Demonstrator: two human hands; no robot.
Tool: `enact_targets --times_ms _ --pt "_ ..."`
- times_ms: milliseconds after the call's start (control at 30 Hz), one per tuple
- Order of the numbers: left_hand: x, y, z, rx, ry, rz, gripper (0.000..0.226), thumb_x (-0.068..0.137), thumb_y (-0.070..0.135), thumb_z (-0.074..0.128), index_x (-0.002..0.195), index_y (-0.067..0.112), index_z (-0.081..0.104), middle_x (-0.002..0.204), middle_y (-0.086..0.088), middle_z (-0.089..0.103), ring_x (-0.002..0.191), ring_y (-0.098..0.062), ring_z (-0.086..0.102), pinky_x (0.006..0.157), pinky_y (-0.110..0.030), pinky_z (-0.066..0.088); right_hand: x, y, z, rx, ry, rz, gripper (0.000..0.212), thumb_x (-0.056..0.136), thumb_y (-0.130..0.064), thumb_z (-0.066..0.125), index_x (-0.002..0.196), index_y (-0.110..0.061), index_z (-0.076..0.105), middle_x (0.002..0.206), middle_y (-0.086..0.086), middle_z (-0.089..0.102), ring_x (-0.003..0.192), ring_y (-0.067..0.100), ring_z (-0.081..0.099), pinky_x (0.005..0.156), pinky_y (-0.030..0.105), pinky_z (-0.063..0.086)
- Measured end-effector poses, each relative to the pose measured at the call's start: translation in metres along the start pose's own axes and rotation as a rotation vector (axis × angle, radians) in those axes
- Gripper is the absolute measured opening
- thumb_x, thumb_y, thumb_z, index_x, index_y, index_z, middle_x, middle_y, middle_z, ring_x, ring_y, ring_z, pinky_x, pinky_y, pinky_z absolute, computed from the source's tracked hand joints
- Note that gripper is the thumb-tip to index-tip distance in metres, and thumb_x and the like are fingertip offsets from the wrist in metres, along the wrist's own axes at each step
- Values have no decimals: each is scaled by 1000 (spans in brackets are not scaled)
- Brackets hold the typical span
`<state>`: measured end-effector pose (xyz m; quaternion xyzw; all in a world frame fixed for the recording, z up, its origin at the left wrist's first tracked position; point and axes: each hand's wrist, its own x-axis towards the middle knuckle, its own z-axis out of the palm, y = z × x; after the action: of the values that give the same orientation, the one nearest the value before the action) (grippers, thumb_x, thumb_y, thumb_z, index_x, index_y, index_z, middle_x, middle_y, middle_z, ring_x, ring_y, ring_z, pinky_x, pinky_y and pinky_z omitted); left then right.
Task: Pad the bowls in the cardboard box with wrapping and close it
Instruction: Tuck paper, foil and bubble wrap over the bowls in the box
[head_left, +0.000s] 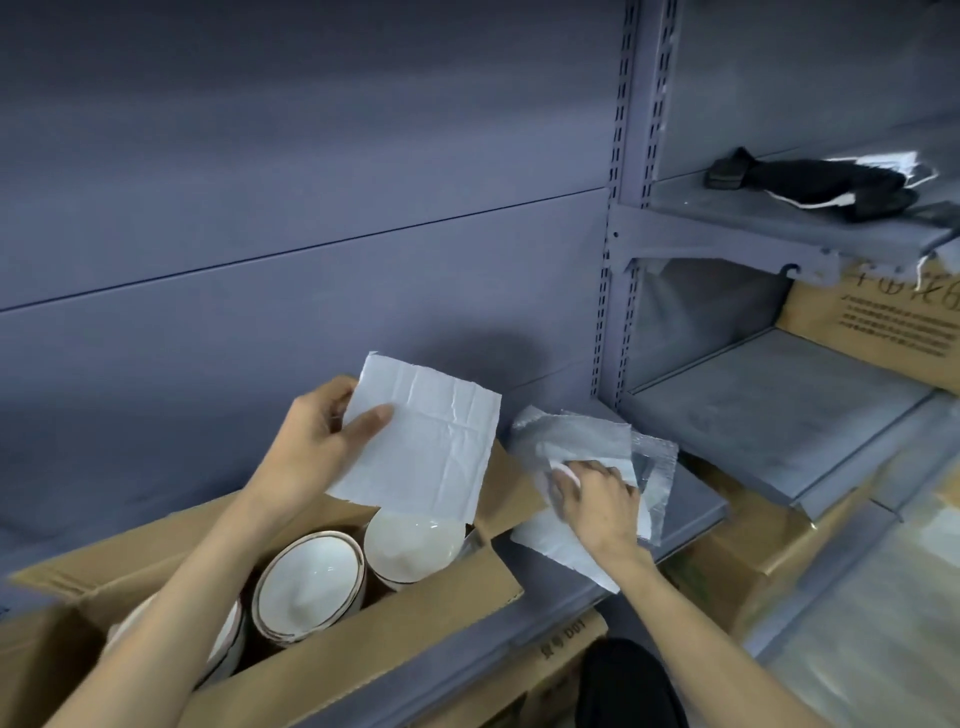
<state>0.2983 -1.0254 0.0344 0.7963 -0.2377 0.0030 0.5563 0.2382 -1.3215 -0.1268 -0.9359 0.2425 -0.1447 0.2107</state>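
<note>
Wrapping sheet (421, 441), light and floppy (best pinched at an edge), hangs over the bowls (309, 587) in the open cardboard box (415, 618), left hand (311, 447) fingers clamped on its corner. Right hand (597, 499) fingers press on the wrapping pile (582, 452) on the shelf (696, 504) beside it.

One head-worn camera looks forward and down, close over the open cardboard box (322, 660) on the shelf (691, 512).
</note>
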Motion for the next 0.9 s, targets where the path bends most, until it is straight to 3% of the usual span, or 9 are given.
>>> enact_targets --times_ms 67,133,233,333,467,533,667,800,900 --pt "0 -2 4 -28 6 49 40 94 22 72 129 33 55 97 -1 77 80 -22 75 61 -33 59 0 1 -12 128 122 21 31 106 -35 47 114 -16 71 112 6 72 109 32 62 95 49 46" --pt "1 -6 6 22 19 96 45 97 16 69 131 35 48 94 -2 73 73 -30 68 57 -40 55 1 -2 -26 226 213 22 35 108 -34 43 118 -13 69 115 7 71 109 32 62 94 53 48" --pt "5 -16 6 186 19 92 17 99 17 64 106 32 63 95 -28 59 72 -43 48 63 -42 42 4 -14 -42 254 222 14 40 109 -37 38 123 -13 67 128 7 67 121 32 56 100 56 43" --pt "4 -21 9 228 21 35 19 98 16 65 92 34 71 93 -27 63 69 -32 44 67 -35 34 3 -28 -46 246 185 -23 41 110 -35 37 138 -15 59 144 5 57 132 32 48 104 54 37" --pt "-3 -25 11 213 37 -11 21 99 19 65 88 34 74 97 -12 72 80 -39 56 72 -36 40 -15 -58 -49 413 290 -349 44 110 -35 35 146 -17 54 146 1 54 131 24 48 107 43 38" --pt "-8 -24 10 161 18 -60 22 102 36 58 91 31 76 94 -7 73 80 -35 58 75 -36 42 -29 -81 -49 378 308 -570 47 111 -38 30 149 -19 50 148 -2 50 133 20 49 108 36 33" --pt "-21 -12 4 -6 -39 -114 67 91 74 53 92 9 70 80 0 62 72 -20 55 71 -39 42 -56 -119 -42 276 278 -897 45 112 -38 35 152 -23 47 153 -3 43 135 21 47 109 40 35" --pt "-32 -16 -17 -118 62 -51 37 95 39 65 91 2 66 76 -15 55 68 -24 50 66 -43 41 -69 -134 -33 282 161 -1022 51 106 -52 44 150 -27 50 157 -3 38 139 19 39 111 44 33" --pt "-46 -25 -44 -143 106 -52 25 95 34 67 95 10 71 83 -15 66 72 -27 59 67 -40 47 -65 -142 -29 356 213 -813 73 96 -61 54 158 -29 33 161 -6 31 142 20 36 113 44 34"
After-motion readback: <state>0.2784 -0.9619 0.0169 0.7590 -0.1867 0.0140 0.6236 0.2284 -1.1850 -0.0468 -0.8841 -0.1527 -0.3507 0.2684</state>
